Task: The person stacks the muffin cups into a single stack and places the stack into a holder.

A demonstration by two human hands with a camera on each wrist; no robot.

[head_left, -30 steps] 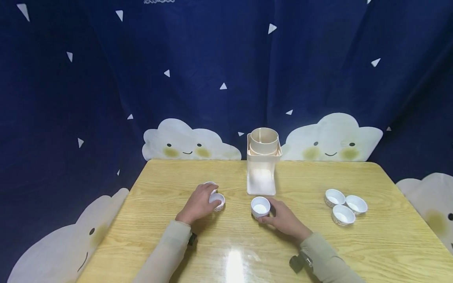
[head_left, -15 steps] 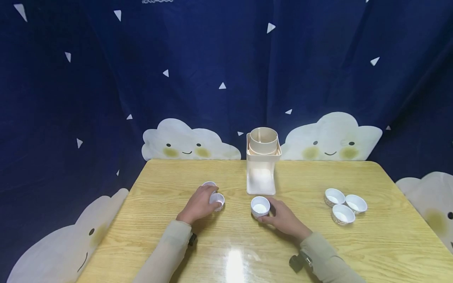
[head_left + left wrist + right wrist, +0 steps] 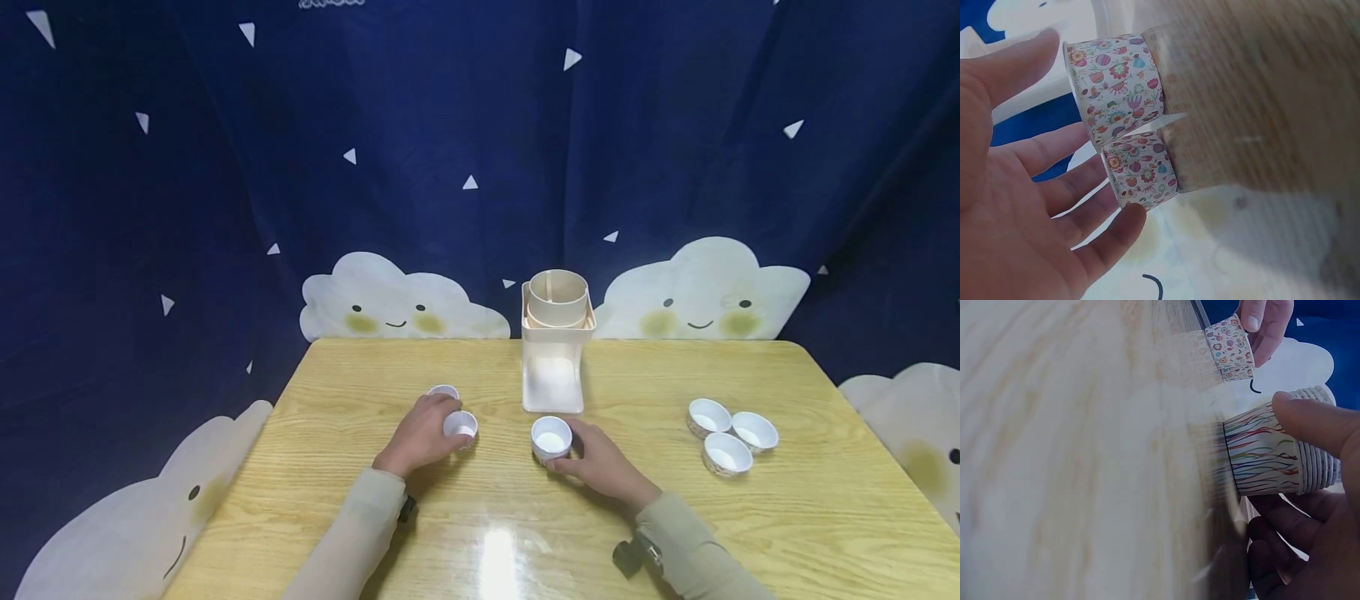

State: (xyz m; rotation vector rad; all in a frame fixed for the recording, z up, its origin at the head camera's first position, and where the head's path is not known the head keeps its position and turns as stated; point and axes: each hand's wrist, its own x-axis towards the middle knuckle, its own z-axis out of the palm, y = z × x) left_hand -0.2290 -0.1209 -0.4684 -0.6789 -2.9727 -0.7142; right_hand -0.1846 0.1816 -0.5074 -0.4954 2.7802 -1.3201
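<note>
My left hand (image 3: 423, 435) is spread around a small white paper cup (image 3: 461, 424) with a floral outside. In the left wrist view the thumb stands slightly off that cup's rim, and the fingers reach behind it. A second floral cup (image 3: 1142, 172) stands just beyond, near the little fingertip; whether they touch is unclear. On the table's middle, my right hand (image 3: 603, 467) holds a stack of nested paper cups (image 3: 1263, 453) with coloured wavy stripes, thumb on one side and fingers on the other. The stack stands upright.
A cream dispenser-like holder (image 3: 552, 354) with a round open top stands behind the stack. Three white-lined cups, the front one (image 3: 727, 455) among them, stand close together on the right of the wooden table (image 3: 637, 375). A dark blue curtain (image 3: 450, 125) hangs behind.
The left thumb has eased slightly away from the nearer floral cup, whose rim shows more fully. The right hand and its stack have stayed in place.
</note>
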